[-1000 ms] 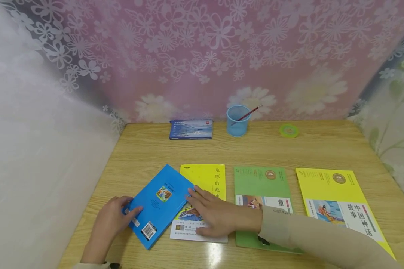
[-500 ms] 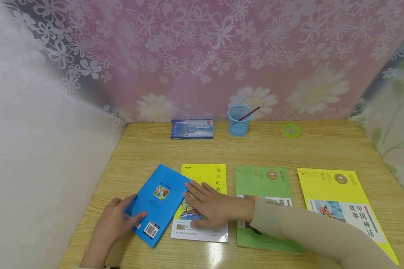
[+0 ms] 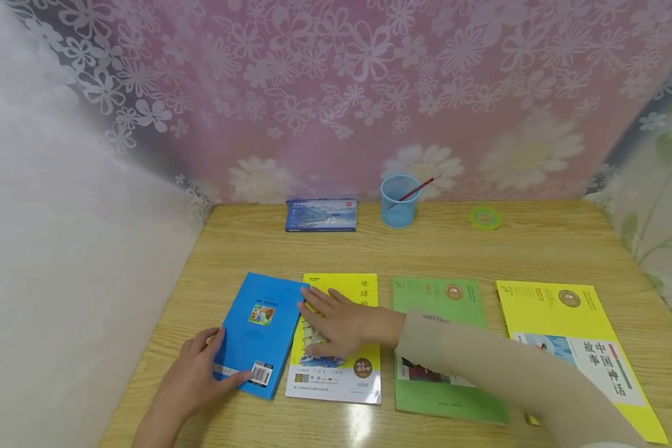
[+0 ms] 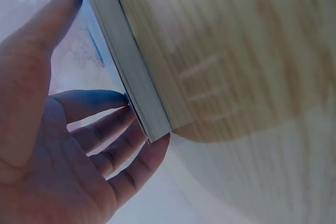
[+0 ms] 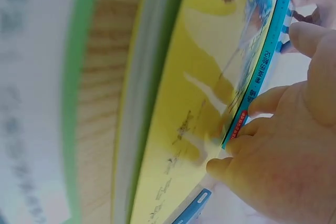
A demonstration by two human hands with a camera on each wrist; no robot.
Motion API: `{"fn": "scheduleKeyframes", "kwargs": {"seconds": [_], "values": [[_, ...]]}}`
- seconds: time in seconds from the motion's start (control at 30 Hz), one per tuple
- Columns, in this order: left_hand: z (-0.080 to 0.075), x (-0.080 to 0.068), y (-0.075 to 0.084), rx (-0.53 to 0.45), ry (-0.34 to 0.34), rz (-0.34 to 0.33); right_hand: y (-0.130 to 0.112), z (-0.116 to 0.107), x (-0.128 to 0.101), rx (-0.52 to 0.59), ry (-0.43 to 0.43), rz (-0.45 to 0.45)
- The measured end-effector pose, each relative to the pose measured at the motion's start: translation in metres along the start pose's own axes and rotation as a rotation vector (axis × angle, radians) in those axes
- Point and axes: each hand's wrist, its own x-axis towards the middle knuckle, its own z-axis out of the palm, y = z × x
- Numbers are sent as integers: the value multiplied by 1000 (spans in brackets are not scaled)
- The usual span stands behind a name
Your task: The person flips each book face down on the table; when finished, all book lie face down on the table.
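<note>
1. The blue paperback lies flat, back cover up, at the left end of a row of books on the wooden worktop. Its right edge is just beside, perhaps touching, the yellow book.
2. The left hand holds the paperback's near-left corner: thumb on the cover by the barcode, fingers against the page edge, as the left wrist view shows.
3. The right hand rests flat and relaxed on the yellow book, fingertips against the paperback's right edge, gripping nothing.
4. The paperback looks thin and light, with a glossy cover likely to slide easily; it would probably flex if lifted by one corner.
5. Better holds, I judge, are the long edges or the spine, thumb above and fingers beneath.
</note>
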Motion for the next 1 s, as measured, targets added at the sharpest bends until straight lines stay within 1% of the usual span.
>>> {"fn": "scheduleKeyframes", "kwargs": {"seconds": [0.17,0.3,0.53,0.8,1.0], "values": [[2,-4,1,-7,18,27,-1,-7,9,5,-12,21],[3,-7,1,-5,22,30,-1,-9,15,24,-15,21],[3,-8,1,-1,30,36,1,-7,26,-27,-22,27],[5,-7,1,8,12,27,2,-8,28,-33,-14,9],[6,-7,2,12,12,25,2,-2,30,-45,19,20]]}}
